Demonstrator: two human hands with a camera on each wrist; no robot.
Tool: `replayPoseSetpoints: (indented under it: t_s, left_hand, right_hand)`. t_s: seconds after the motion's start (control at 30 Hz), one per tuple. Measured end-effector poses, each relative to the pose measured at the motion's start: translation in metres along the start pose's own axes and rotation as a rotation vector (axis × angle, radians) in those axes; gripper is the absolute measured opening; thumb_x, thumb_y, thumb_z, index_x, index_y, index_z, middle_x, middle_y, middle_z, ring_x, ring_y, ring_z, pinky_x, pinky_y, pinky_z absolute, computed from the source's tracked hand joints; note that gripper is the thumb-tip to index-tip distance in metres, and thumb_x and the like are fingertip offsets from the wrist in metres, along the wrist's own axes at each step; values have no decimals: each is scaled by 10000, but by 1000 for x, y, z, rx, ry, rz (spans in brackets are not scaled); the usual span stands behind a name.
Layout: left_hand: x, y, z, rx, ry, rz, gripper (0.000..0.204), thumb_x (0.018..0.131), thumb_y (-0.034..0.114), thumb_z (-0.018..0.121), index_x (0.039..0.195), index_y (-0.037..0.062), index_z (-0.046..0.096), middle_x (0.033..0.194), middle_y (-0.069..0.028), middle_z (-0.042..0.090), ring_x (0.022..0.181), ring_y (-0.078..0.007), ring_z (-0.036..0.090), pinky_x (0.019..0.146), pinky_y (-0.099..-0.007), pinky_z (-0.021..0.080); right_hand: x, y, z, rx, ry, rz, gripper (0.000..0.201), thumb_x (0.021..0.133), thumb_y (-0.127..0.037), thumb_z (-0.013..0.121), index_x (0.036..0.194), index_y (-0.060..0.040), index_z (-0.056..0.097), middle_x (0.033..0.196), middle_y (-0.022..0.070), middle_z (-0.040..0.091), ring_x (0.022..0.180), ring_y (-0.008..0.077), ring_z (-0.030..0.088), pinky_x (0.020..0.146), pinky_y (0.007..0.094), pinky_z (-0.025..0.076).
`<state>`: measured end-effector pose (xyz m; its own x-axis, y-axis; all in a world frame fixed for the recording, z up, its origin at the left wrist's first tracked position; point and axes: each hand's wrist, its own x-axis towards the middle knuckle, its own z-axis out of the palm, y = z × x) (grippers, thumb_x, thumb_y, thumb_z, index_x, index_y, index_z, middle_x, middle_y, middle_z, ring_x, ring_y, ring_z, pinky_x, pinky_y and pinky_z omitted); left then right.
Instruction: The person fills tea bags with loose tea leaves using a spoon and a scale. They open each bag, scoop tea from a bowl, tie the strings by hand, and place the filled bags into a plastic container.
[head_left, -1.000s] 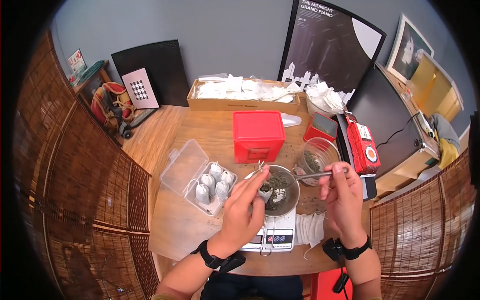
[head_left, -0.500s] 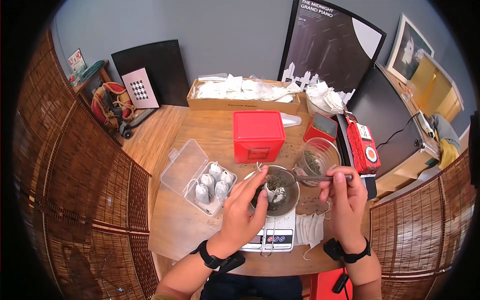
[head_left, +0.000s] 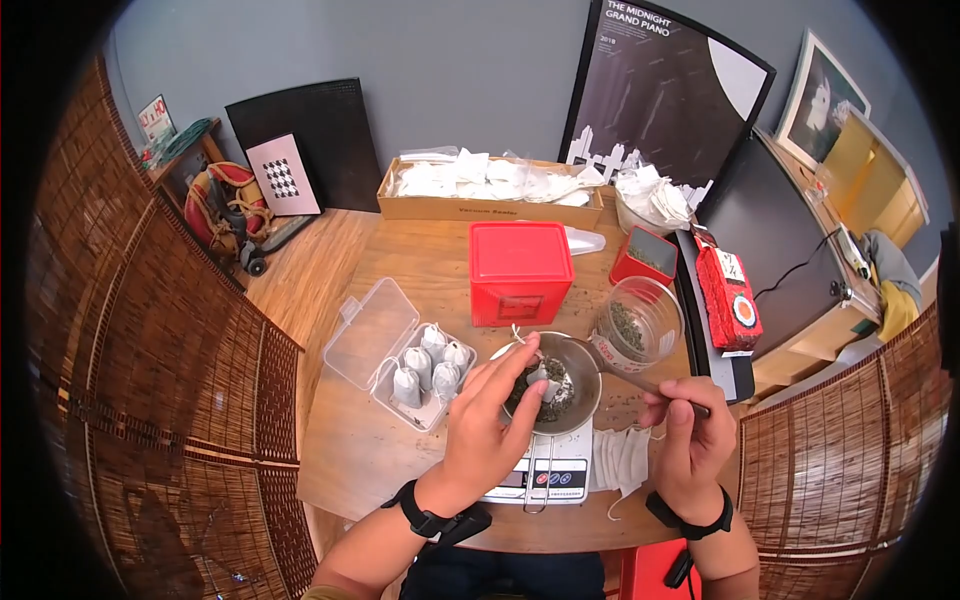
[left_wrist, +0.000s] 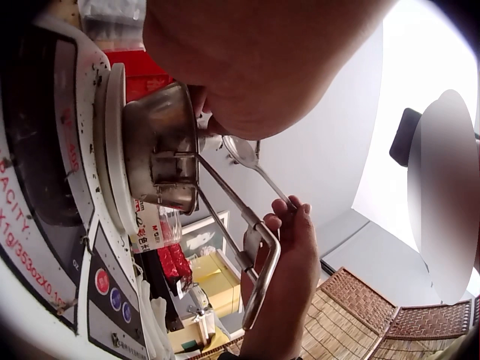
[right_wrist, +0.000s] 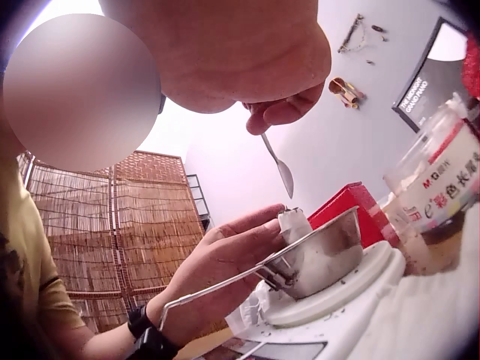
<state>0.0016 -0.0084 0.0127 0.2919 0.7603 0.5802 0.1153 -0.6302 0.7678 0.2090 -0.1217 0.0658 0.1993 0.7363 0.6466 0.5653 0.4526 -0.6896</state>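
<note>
My left hand [head_left: 487, 410] pinches a small white drawstring tea bag [right_wrist: 294, 223] between thumb and fingers, with its mouth upward, over a steel pot [head_left: 583, 398]. Loose dried leaves lie in the pot, which sits on a white kitchen scale [head_left: 560, 492]. A metal spoon [head_left: 640, 377] is in my right hand [head_left: 690, 445], gripped by the end of its handle. In the right wrist view, the spoon's bowl [right_wrist: 285, 180] points down just above the bag's mouth.
Left of the pot, an open clear plastic box [head_left: 375, 340] holds several filled bags. A red tin [head_left: 520, 275] stands behind. To the right are a clear tub [head_left: 662, 320] of leaves and a row of flat empty bags [head_left: 620, 458]. A cardboard box [head_left: 490, 208] stands at the back.
My right hand has moved down toward my body, so the spoon's handle now slopes toward me. The left hand stays at the pot, and the bag now sits lower between its fingers.
</note>
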Motion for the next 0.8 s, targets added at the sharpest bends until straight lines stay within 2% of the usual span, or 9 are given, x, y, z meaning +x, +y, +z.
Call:
replayPoseSetpoints:
  t_s: [0.13, 0.23, 0.37, 0.47, 0.57, 0.63, 0.67, 0.73, 0.8]
  left_hand:
    - [-1, 1, 1, 16, 2, 9, 457, 992, -41, 745, 1446, -26, 693, 1277, -213, 787, 1166, -288, 768, 1010, -375, 584]
    - [1, 1, 1, 21, 8, 9, 417, 998, -46, 731, 1414, -32, 712, 1267, -215, 790, 1160, -290, 770, 1008, -374, 584]
    - [1, 1, 1, 18, 10, -6, 371, 1004, -55, 711, 1375, -45, 728, 1248, -215, 796, 1129, -296, 781, 993, -372, 592]
    - [3, 1, 1, 5, 29, -10, 332, 1003, -71, 702, 1333, -48, 740, 1220, -207, 803, 1109, -295, 788, 979, -364, 596]
    - [1, -2, 2, 16, 34, -1, 311, 993, -92, 703, 1298, -46, 745, 1185, -200, 808, 1090, -288, 792, 958, -351, 601]
    - [0, -3, 3, 7, 50, 3, 296, 981, -98, 718, 1271, -46, 754, 1173, -197, 809, 1074, -284, 793, 948, -348, 603]
    - [0, -3, 4, -4, 69, 9, 282, 970, -104, 732, 1244, -46, 762, 1161, -194, 810, 1058, -279, 794, 937, -345, 604]
    - [3, -5, 3, 12, 72, 34, 264, 961, -105, 747, 1217, -46, 773, 1152, -191, 810, 1042, -276, 793, 929, -346, 606]
    - [3, -5, 3, 30, 73, 44, 246, 952, -106, 761, 1190, -45, 784, 1144, -187, 811, 1026, -274, 792, 921, -347, 608]
  right_hand:
    - [-9, -2, 3, 71, -21, 110, 163, 1147, -63, 582, 1225, 63, 649, 1046, 182, 767, 784, 153, 727, 705, 284, 592]
    - [-14, 1, 4, 125, 66, 179, 219, 1183, -167, 555, 1261, 25, 624, 1059, 153, 745, 763, 141, 685, 719, 286, 569]
    - [-14, 0, 8, 159, 59, 256, 219, 1180, -159, 561, 1270, 29, 626, 1077, 162, 755, 757, 138, 682, 718, 283, 569]
    - [-18, 3, 9, 201, 45, 266, 189, 1143, -72, 610, 1260, 70, 655, 1067, 188, 787, 804, 143, 740, 727, 272, 604]
    - [-21, 4, 9, 227, 189, 269, 168, 1114, -49, 659, 1228, 68, 697, 1074, 177, 794, 816, 152, 749, 738, 280, 606]
    - [-17, 5, 3, -17, -54, 253, 151, 1052, 1, 718, 1191, 53, 747, 1077, 168, 793, 819, 205, 762, 751, 314, 609]
    - [-15, 4, 2, -13, -51, 258, 151, 1052, 1, 718, 1191, 53, 747, 1077, 168, 793, 819, 205, 762, 751, 314, 609]
    - [-10, -1, -1, -152, -215, 96, 205, 974, 39, 766, 1177, 18, 785, 1100, 157, 779, 875, 283, 764, 785, 358, 608]
    - [-5, -3, -1, -164, -260, 91, 227, 956, 39, 772, 1179, 0, 789, 1109, 147, 772, 911, 306, 754, 805, 374, 606]
